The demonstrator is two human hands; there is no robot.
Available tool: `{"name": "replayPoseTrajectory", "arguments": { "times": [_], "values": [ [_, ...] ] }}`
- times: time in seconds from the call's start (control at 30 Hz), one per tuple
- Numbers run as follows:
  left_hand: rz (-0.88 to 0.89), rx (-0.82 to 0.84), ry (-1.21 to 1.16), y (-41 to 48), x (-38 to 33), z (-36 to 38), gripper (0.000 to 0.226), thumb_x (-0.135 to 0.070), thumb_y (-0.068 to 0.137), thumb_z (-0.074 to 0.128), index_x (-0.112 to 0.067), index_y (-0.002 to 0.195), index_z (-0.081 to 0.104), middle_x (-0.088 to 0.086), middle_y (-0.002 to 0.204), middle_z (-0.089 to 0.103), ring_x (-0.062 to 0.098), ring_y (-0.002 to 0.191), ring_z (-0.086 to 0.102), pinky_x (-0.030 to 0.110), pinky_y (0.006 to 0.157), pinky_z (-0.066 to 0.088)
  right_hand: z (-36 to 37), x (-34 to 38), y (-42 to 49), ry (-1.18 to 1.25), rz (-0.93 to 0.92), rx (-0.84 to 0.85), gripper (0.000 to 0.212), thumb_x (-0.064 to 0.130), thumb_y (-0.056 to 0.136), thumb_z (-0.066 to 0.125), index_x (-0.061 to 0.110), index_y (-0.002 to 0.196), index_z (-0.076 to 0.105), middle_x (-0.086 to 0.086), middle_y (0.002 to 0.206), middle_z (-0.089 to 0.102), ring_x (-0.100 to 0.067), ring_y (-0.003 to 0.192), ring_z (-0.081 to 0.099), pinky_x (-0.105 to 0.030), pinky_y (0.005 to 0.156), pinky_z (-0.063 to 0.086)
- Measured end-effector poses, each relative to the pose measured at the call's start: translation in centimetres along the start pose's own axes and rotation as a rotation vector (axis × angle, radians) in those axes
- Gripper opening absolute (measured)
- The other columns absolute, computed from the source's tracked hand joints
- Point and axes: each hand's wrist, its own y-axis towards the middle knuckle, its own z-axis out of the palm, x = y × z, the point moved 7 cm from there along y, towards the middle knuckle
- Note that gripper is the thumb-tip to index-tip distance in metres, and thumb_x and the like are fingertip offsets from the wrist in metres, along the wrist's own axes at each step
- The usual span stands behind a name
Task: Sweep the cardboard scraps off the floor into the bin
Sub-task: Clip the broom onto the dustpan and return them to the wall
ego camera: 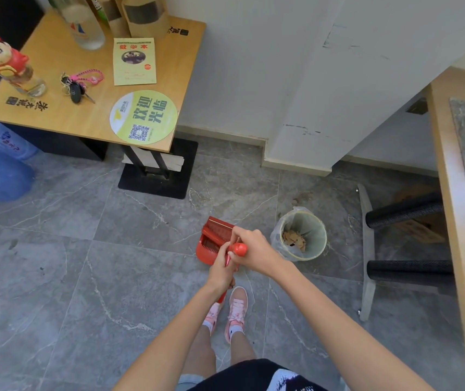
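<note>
Scraps [295,240] seen inside bin [321,235]; floor [112,263] looks swept. Red handle [238,249] clenched by right hand [249,249], left hand [221,270] gripped lower, dustpan [211,239] beside bin. Judged: final step; tools to be stowed next.

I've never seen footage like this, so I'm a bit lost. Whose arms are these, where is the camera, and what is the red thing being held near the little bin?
There is one picture, taken by a wide-angle camera worn on a person's head, looking down at their own arms and pink shoes. No machine is involved.

The left hand and the right hand both grip red handles; they belong to a red dustpan standing on the grey tiled floor, probably with its matching broom, though the hands hide much of it.

Just to the right stands a small bin lined with a clear bag; brown cardboard scraps already lie inside it.

At upper left, a wooden table holds keys, a booklet and bottles.
</note>
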Motion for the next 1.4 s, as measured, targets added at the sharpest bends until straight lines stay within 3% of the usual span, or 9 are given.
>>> {"name": "replayPoseTrajectory", "arguments": {
  "times": [0.13, 0.23, 0.3, 0.5, 0.63, 0.8, 1.07, 1.23, 1.4],
  "values": [
    [-0.103, -0.047, -0.062, 0.0, 0.7, -0.6, 0.044, -0.027, 0.094, 0.055, -0.008, 0.130, 0.035, 0.008, 0.072, 0.058, 0.015, 0.046, 0.049, 0.025, 0.045, 0.042, 0.3, 0.0, 0.3, 0.046, -0.014, 0.014, 0.024, 0.018, 0.072, 0.068, 0.008, 0.090, 0.057, 0.000, 0.076, 0.065, -0.021, 0.078, 0.061, -0.037, 0.072, 0.053],
    [-0.111, -0.098, -0.070, -0.6, 1.1, -1.4, 0.078, -0.054, 0.060, 0.071, -0.006, 0.114, 0.041, 0.014, 0.083, 0.066, 0.021, 0.066, 0.058, 0.040, 0.067, 0.050, 0.4, 0.1, 0.1, 0.065, -0.015, 0.002, 0.029, 0.024, 0.074, 0.071, 0.008, 0.094, 0.057, 0.000, 0.078, 0.062, -0.024, 0.084, 0.061, -0.037, 0.075, 0.051],
    [-0.116, -0.090, 0.026, -0.8, 1.7, -1.8, 0.079, -0.060, 0.048, 0.072, -0.014, 0.104, 0.041, 0.013, 0.090, 0.067, 0.022, 0.075, 0.062, 0.036, 0.068, 0.050, 0.7, 0.1, 0.0, 0.054, -0.035, 0.001, 0.033, 0.028, 0.074, 0.073, 0.010, 0.095, 0.057, 0.001, 0.079, 0.060, -0.024, 0.083, 0.060, -0.037, 0.075, 0.050],
    [-0.080, -0.060, 0.167, -2.0, 1.0, -2.1, 0.020, -0.011, 0.086, 0.065, -0.011, 0.089, 0.045, 0.005, 0.068, 0.056, 0.015, 0.052, 0.053, 0.025, 0.046, 0.043, 1.8, -0.2, -0.1, 0.014, -0.136, -0.008, 0.035, 0.011, 0.072, 0.070, 0.014, 0.105, 0.061, -0.007, 0.101, 0.065, -0.023, 0.097, 0.059, -0.041, 0.089, 0.047],
    [0.060, -0.095, 0.164, -2.9, -1.8, -2.7, 0.015, -0.002, 0.088, 0.057, -0.011, 0.081, 0.047, 0.002, 0.065, 0.051, 0.014, 0.053, 0.046, 0.017, 0.043, 0.038, 0.5, 0.4, -0.1, 0.071, -0.159, -0.097, 0.034, -0.001, 0.072, 0.066, 0.004, 0.106, 0.064, -0.014, 0.100, 0.065, -0.028, 0.097, 0.059, -0.037, 0.088, 0.045],
    [0.153, -0.137, 0.190, -3.1, -5.9, -3.3, 0.024, -0.010, 0.086, 0.061, -0.024, 0.072, 0.047, -0.004, 0.063, 0.055, 0.012, 0.056, 0.052, 0.026, 0.051, 0.037, -2.4, 0.7, 0.5, 0.137, -0.137, -0.201, 0.031, -0.002, 0.076, 0.063, 0.007, 0.105, 0.067, -0.013, 0.098, 0.066, -0.025, 0.092, 0.061, -0.028, 0.079, 0.044],
    [0.235, -0.184, 0.298, -4.0, -14.1, -6.2, 0.018, -0.027, 0.081, 0.064, -0.012, 0.076, 0.056, -0.001, 0.067, 0.059, 0.016, 0.062, 0.057, 0.030, 0.059, 0.046, -9.4, 4.2, 0.6, 0.182, -0.200, -0.275, 0.027, 0.007, 0.078, 0.069, 0.009, 0.106, 0.068, -0.008, 0.099, 0.071, -0.021, 0.091, 0.066, -0.036, 0.089, 0.051],
    [0.312, -0.174, 0.359, -5.9, -22.3, -8.2, 0.025, -0.032, 0.083, 0.063, -0.007, 0.087, 0.064, 0.000, 0.065, 0.057, 0.011, 0.051, 0.054, 0.018, 0.041, 0.039, -15.6, 7.9, -0.3, 0.280, -0.281, -0.337, 0.026, 0.012, 0.081, 0.070, 0.014, 0.107, 0.069, -0.001, 0.100, 0.073, -0.013, 0.092, 0.069, -0.033, 0.092, 0.053],
    [0.383, -0.056, 0.384, -7.7, -30.2, -10.2, 0.024, -0.031, 0.083, 0.066, -0.008, 0.090, 0.067, 0.006, 0.067, 0.059, 0.014, 0.051, 0.052, 0.027, 0.049, 0.043, -21.3, 11.3, -2.2, 0.304, -0.370, -0.387, 0.030, 0.012, 0.082, 0.071, 0.024, 0.109, 0.066, -0.002, 0.102, 0.071, -0.016, 0.095, 0.067, -0.033, 0.092, 0.053]
  ]
}}
